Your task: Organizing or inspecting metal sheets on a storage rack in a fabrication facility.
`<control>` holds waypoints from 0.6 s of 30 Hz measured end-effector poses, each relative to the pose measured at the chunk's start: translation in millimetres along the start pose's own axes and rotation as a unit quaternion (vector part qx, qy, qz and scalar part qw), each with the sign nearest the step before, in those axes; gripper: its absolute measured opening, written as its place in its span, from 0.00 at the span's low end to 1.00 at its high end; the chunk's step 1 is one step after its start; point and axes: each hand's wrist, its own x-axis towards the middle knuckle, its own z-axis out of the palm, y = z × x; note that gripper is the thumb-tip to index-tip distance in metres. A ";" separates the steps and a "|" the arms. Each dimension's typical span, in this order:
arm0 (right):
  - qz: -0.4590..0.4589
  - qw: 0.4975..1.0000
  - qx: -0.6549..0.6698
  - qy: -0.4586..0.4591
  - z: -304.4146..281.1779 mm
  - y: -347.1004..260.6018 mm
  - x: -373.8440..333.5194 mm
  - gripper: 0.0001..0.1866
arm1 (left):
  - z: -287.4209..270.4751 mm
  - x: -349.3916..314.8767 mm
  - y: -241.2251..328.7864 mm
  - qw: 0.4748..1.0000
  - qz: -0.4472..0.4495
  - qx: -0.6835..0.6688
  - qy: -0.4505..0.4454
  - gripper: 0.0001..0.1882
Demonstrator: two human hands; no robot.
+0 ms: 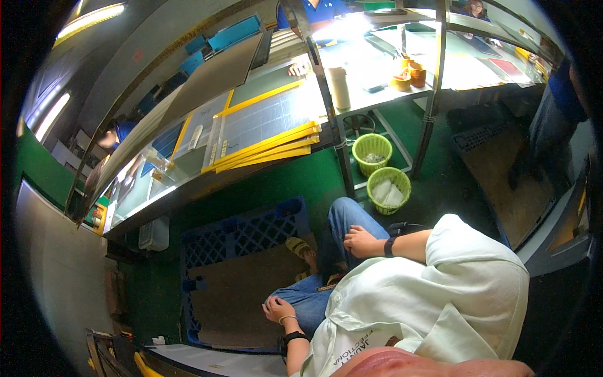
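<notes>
My left hand [277, 309] rests on my left knee, its fingers draped apart over the blue jeans [306, 303]. Further right, my right hand [363, 241] lies on my other thigh with loosely bent fingers. Nothing shows in either hand. Dark bands circle both wrists. Beyond my knees, a stack of yellow-edged sheets [264, 135] lies on the workbench, overhanging its near edge. A pale bottle-shaped container [339, 88] stands to the right of the stack, near a bench post.
Two yellow-green baskets [388, 190] sit on the floor by the bench, with pale scraps inside. Under my feet lies a blue pallet [232, 235] topped by a brown board [239, 301]. Brown tape rolls [416, 74] stand on the lit bench. Other people are around it.
</notes>
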 end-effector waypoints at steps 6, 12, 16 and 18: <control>-0.002 1.000 -0.004 -0.022 -1.7 -1.2 1.5 0.01 | -4.3 1.6 0.6 1.000 0.000 -0.010 -0.004 0.06; -0.005 1.000 -0.004 -0.018 -0.5 0.2 0.8 0.02 | -3.9 1.6 3.2 1.000 -0.010 -0.006 0.000 0.06; -0.006 1.000 0.002 0.001 -1.0 0.5 -1.7 0.01 | 3.6 7.3 -9.9 0.999 0.041 -0.027 -0.010 0.06; -0.006 1.000 0.012 0.011 2.8 0.6 -0.6 0.03 | 5.4 6.5 -12.9 0.999 0.042 -0.027 -0.017 0.06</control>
